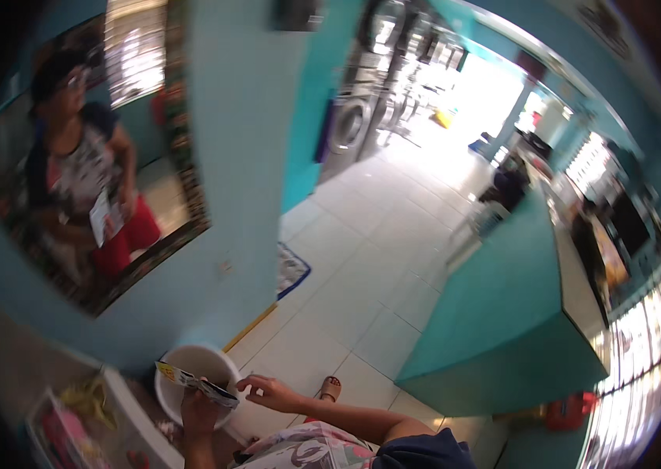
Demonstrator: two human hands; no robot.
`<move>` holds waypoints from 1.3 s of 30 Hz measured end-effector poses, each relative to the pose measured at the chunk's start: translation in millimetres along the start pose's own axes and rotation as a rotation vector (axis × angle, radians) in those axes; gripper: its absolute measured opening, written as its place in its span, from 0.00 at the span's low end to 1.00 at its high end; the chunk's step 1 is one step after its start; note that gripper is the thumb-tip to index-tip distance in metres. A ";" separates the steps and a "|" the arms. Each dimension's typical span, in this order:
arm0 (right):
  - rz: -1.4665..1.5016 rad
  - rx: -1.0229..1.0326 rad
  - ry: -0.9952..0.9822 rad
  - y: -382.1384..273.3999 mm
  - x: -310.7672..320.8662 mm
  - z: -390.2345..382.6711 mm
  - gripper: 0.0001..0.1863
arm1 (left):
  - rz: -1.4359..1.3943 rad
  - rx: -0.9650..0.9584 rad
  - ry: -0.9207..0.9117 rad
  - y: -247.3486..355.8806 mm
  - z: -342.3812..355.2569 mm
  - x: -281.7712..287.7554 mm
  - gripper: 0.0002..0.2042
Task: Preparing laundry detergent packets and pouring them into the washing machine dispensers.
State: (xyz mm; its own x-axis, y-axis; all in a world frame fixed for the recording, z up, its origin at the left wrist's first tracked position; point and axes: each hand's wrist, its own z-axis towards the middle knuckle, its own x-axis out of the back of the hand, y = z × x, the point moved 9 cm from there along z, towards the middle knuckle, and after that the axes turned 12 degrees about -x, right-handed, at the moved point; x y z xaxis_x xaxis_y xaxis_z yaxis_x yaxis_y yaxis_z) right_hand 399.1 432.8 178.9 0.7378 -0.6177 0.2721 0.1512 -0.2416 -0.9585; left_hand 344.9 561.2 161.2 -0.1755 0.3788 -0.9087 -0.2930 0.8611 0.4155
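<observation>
My left hand (199,413) is closed around a flat, thin packet (178,374) with a yellow end and dark and white print. The packet is tilted and lies over the mouth of a white bucket (225,363) in this view. Just to its right, my right hand (264,391) has its fingers loosely apart, bent at the tips, with nothing visible in them. A small gap shows between those fingers and the packet. Motion blur hides finer detail.
Left of the bucket stands a pale open bin (107,434) with pink and yellowish things inside. A framed mirror (139,168) hangs on the blue wall. The teal counter (483,313) is at right; front-loading washing machines (350,129) line the far left. A mat (293,272) lies on the tiles.
</observation>
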 end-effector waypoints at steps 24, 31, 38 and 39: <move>0.419 0.016 1.109 119.7 563.8 -68.6 0.13 | -0.223 0.775 -0.311 -550.0 330.6 -279.3 0.16; 0.296 -0.050 1.229 150.0 707.8 -39.7 0.12 | -0.112 0.986 -0.235 -653.1 429.2 -345.3 0.25; 0.239 -0.074 1.360 200.3 861.9 -28.4 0.11 | -0.051 1.054 -0.275 -774.3 518.6 -410.1 0.23; 0.240 -0.071 1.356 206.7 887.9 -26.7 0.11 | -0.018 1.035 -0.267 -792.2 532.1 -421.8 0.23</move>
State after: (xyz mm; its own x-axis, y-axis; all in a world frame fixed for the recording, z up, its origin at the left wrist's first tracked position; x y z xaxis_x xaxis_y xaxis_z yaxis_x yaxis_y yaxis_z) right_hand 1067.9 -185.6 224.7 -0.4776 -0.8785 0.0109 0.0487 -0.0389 -0.9981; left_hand 1151.1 -100.3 193.9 0.0689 0.3169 -0.9459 0.6691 0.6886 0.2794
